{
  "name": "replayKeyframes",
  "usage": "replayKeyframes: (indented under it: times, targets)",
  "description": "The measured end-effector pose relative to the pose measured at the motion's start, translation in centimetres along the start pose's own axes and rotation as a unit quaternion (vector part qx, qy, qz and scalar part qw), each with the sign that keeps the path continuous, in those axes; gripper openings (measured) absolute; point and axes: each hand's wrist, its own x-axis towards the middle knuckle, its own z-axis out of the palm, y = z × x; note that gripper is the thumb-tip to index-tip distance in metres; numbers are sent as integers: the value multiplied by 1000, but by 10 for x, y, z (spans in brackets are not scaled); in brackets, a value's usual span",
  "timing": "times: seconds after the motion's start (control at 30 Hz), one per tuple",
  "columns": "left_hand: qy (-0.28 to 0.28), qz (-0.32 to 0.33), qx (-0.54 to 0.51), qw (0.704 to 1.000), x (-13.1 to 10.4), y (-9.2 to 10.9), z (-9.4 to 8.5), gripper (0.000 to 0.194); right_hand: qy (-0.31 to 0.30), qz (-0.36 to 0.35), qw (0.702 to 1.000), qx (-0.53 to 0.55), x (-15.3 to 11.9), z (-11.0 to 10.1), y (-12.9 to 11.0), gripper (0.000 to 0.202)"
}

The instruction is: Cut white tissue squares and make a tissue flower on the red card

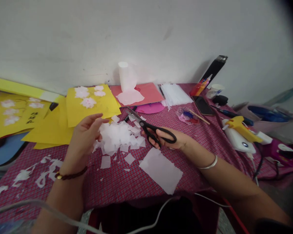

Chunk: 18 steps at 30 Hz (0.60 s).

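Note:
Black-handled scissors (146,125) are in my right hand (166,138), its fingers through the handle loops, the blades pointing up and left. My left hand (86,135) is raised at the left edge of a heap of small white paper squares (117,135); its fingers are apart and hold nothing. A larger pale paper sheet (161,170) lies flat below the scissors. Loose paper squares (130,158) are scattered between the heap and the table's front edge.
Yellow sheets (104,100) with pale paper flowers lie at the left. A red folder (151,94), white paper stack (175,94), phone (203,104) and yellow glue gun (243,128) stretch rightward. White scraps (23,175) lie front left; a white cable (70,221) crosses the foreground.

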Motion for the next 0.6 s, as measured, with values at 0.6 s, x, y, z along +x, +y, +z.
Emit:
replayKeyframes:
  times: [0.6]
  targets:
    - [158, 99, 324, 928, -24, 3, -103, 26, 130, 9, 991, -35, -15, -43, -5, 25]
